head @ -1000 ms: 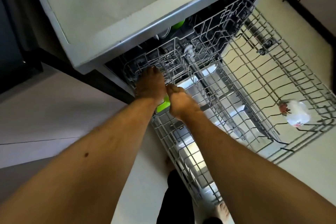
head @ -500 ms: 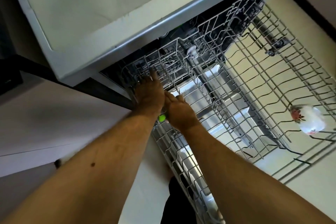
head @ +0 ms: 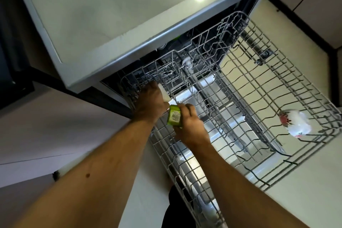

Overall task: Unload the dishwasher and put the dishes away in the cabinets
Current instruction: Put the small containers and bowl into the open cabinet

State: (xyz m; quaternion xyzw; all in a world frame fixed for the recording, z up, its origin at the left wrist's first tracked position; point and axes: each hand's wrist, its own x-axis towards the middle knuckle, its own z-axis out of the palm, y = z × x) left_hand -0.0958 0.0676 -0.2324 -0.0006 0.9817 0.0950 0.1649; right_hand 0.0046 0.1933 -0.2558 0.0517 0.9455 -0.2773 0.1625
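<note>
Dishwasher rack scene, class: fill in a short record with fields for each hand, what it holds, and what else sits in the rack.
left hand: holds a white object over the rack's near-left corner
right hand: grips a green cup with a label on its base
rack: pulled out, mostly bare wire
other item: white mug with red print, lying on its side at the far right
worktop: above the open dishwasher

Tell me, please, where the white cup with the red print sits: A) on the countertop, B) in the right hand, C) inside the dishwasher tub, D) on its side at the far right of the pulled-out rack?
D: the white cup lies on its side on the rack wires at the far right, away from both hands.
</note>
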